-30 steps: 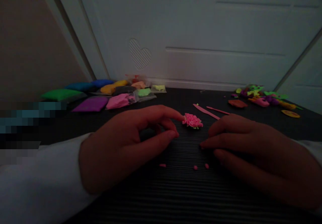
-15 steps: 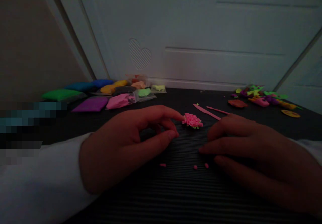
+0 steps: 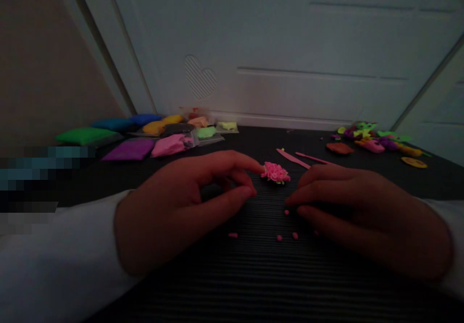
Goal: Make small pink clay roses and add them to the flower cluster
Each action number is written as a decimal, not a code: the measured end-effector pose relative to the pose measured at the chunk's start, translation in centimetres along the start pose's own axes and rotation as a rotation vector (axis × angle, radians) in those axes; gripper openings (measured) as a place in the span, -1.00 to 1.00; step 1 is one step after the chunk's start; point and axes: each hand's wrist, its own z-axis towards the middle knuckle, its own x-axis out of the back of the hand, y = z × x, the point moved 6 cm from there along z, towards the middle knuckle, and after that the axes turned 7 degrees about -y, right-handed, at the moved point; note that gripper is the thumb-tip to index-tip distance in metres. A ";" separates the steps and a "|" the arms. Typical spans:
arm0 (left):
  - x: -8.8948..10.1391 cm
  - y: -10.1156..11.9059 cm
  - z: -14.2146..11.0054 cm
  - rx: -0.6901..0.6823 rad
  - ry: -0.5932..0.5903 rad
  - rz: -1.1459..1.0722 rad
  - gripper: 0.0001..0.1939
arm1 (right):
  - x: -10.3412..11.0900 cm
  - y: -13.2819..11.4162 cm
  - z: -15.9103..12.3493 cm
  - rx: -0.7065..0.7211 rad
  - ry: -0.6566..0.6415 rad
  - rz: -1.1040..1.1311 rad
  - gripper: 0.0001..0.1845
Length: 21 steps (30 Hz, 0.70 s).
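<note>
A small pink clay flower cluster (image 3: pixel 275 172) with pale green bits along its lower edge lies on the dark ribbed table. My left hand (image 3: pixel 188 202) rests to its left, open, with the index fingertip touching the cluster's left edge and the thumb apart below. My right hand (image 3: pixel 366 216) is open and low over the table, its fingertips beside a tiny pink clay ball (image 3: pixel 286 212). Nearer to me lie a pink clay ball (image 3: pixel 279 238), a pink oval bit (image 3: pixel 295 236) and a short pink piece (image 3: pixel 233 235). Another pink bit (image 3: pixel 316 233) shows under the right thumb.
Beyond my right hand lie a pink clay knife (image 3: pixel 293 158) and a thin pink tool (image 3: pixel 313 157). Bagged clay, including a purple pack (image 3: pixel 129 149) and a pink one (image 3: pixel 172 145), sits back left. A brown-red clay piece (image 3: pixel 340 148) and colourful clay figures (image 3: pixel 371 144) are back right.
My right hand has drawn its fingers and thumb closer together, and a tiny pink ball now shows by its fingertips. Another bit shows under the thumb. My left hand stays at the flower cluster.
</note>
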 end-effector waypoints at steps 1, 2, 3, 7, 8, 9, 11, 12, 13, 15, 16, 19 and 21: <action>0.0 0.0 0.0 -0.004 0.003 0.000 -0.81 | -0.1 0.0 0.2 -0.013 -0.021 0.031 -0.73; 0.0 0.0 0.0 -0.006 0.004 -0.001 -0.82 | -0.1 0.0 0.4 -0.029 -0.042 0.057 -0.74; 0.0 -0.1 0.0 -0.005 0.004 -0.001 -0.82 | -0.1 0.0 0.7 -0.048 -0.058 0.075 -0.76; -0.1 0.0 -0.1 -0.015 0.008 -0.012 -0.81 | 0.0 0.2 1.2 -0.130 -0.086 0.059 -0.82; -0.1 0.1 -0.1 -0.016 0.009 -0.016 -0.81 | 0.0 0.3 1.3 -0.144 -0.091 0.050 -0.83; -0.1 0.1 0.0 -0.013 0.012 -0.017 -0.81 | 0.0 0.4 1.3 -0.155 -0.099 0.043 -0.85; -0.1 0.0 0.0 0.001 0.003 -0.008 -0.80 | -0.2 0.4 1.5 -0.161 -0.116 0.036 -0.88; -0.1 0.0 0.0 0.007 -0.002 -0.004 -0.80 | -0.2 0.5 1.6 -0.163 -0.121 0.034 -0.88; -0.1 0.0 0.0 0.007 -0.006 -0.001 -0.80 | -0.3 0.5 1.6 -0.164 -0.129 0.035 -0.88; -0.1 0.0 0.0 0.003 -0.009 -0.004 -0.81 | -0.3 0.6 1.8 -0.166 -0.138 0.042 -0.87; -0.1 0.0 0.0 0.000 -0.007 -0.008 -0.81 | -0.3 0.6 1.8 -0.167 -0.142 0.048 -0.86; 0.0 0.0 0.0 -0.006 0.007 -0.014 -0.81 | -0.1 0.6 1.5 -0.169 -0.158 0.069 -0.86; -0.1 0.0 0.0 -0.004 0.003 -0.014 -0.81 | 0.0 0.5 1.1 -0.168 -0.173 0.087 -0.87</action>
